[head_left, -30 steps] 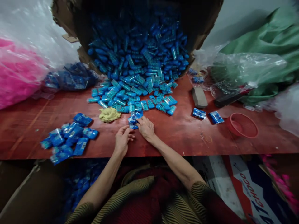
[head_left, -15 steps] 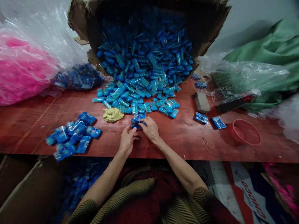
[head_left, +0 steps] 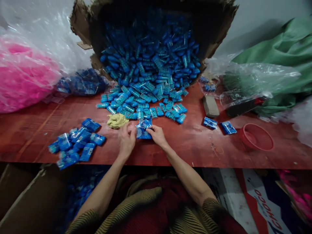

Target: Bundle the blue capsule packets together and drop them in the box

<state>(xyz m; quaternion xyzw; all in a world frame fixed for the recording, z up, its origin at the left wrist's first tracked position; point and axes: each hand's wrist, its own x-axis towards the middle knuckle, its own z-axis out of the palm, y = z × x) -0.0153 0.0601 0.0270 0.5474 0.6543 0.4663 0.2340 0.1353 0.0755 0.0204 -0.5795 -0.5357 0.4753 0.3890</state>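
Observation:
My right hand point(head_left: 158, 136) pinches the right edge of a blue printed packet point(head_left: 143, 134) between thumb and fingers, in front of me on the red table. My left hand point(head_left: 127, 141) is off the packet, just to its left. Its fingers are apart and a little blurred, with nothing seen in them. Right by its fingertips lies a crumpled yellow lump point(head_left: 117, 120), perhaps cloth or putty; whether they touch I cannot tell. Beyond the packet, clear-and-blue capsule-shaped containers point(head_left: 146, 97) with small beads inside spill toward me.
A torn cardboard box point(head_left: 81, 24) full of these containers lies tipped at the back. Filled blue packets point(head_left: 81, 138) are heaped on the left. To the right are two more packets point(head_left: 228, 127), a grey block point(head_left: 211, 106) and a red basket point(head_left: 258, 137).
My left hand has let go of the packet and moved left toward the yellow lump. The packet now shows more of its printed face. My right hand keeps its hold.

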